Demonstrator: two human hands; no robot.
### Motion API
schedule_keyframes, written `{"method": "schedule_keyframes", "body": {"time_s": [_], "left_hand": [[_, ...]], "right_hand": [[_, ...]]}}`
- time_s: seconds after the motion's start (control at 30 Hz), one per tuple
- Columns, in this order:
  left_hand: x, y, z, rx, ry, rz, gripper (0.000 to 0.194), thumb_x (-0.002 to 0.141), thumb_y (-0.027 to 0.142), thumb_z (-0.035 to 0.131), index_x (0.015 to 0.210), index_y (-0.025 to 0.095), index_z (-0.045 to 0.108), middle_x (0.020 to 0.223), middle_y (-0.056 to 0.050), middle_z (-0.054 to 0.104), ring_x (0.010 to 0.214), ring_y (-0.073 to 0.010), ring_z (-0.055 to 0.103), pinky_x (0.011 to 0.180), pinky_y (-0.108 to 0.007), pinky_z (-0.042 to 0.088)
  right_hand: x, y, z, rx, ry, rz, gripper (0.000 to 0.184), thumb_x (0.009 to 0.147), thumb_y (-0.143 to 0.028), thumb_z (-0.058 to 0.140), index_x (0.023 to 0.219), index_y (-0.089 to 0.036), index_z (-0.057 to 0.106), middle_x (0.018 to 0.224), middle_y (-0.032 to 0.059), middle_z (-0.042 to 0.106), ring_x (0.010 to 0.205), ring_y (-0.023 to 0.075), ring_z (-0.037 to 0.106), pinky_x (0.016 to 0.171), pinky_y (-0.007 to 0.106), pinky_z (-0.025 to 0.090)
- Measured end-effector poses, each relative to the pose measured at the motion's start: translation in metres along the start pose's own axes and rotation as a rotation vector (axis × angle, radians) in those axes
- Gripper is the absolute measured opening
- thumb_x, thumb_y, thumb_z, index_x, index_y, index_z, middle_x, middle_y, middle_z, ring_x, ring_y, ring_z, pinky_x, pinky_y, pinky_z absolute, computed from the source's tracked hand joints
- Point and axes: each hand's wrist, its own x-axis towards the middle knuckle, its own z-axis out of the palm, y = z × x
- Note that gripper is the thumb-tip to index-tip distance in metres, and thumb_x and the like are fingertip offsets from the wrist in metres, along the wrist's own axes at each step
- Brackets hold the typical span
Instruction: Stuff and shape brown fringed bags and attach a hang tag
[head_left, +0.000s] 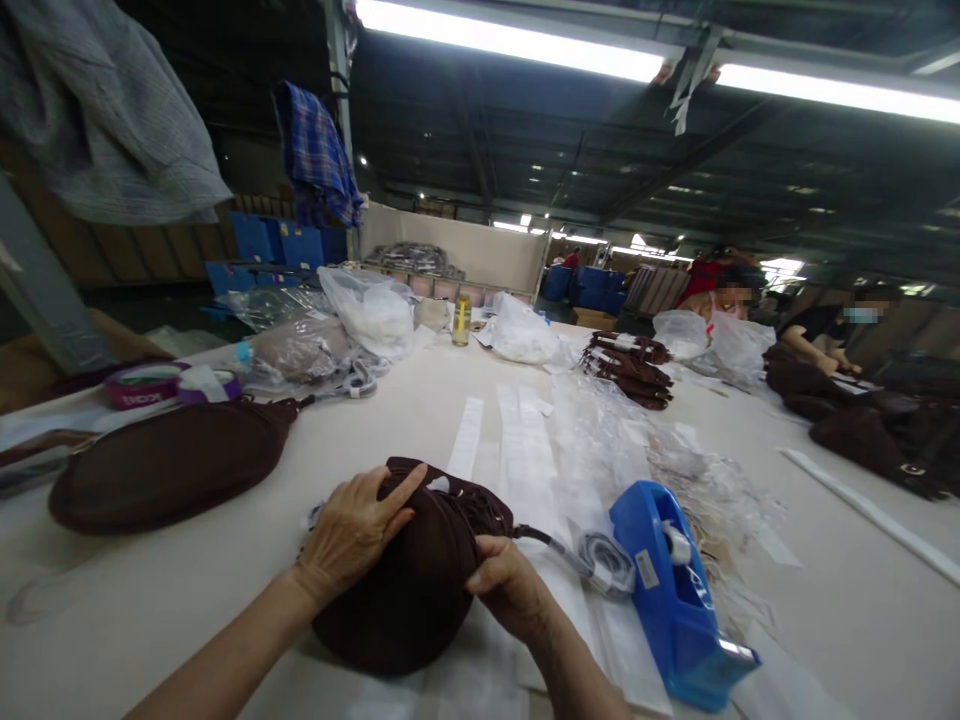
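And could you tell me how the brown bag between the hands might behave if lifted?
The brown bag would probably yield softly, since its top is gathered; its rounded body may keep some shape. The dark strap at its side would likely dangle.

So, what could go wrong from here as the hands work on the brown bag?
The dark strap trailing from the brown bag reaches a coiled band beside the blue tape dispenser, so it might snag there if the right hand pulls the bag away. The dispenser's shiny end, if it is a cutting edge, could scratch the right arm should it swing outward.
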Motion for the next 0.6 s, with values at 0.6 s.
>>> {"method": "schedule_keyframes", "body": {"time_s": [0.6], "left_hand": [[0.010,0.044,-0.027,-0.474,-0.560,0.363,0.115,0.049,0.047,0.080,0.139,0.015,0.016,0.136,-0.018,0.037,0.129,-0.0369,0.023,0.104,-0.059,-0.008]], "right_hand": [[-0.015,0.016,0.000,0.223,-0.047,-0.112,0.035,0.050,-0.016,0.076,0.083,-0.012,0.066,0.078,0.0024,0.065,0.072,0.0137,0.056,0.066,0.022,0.040]]}}
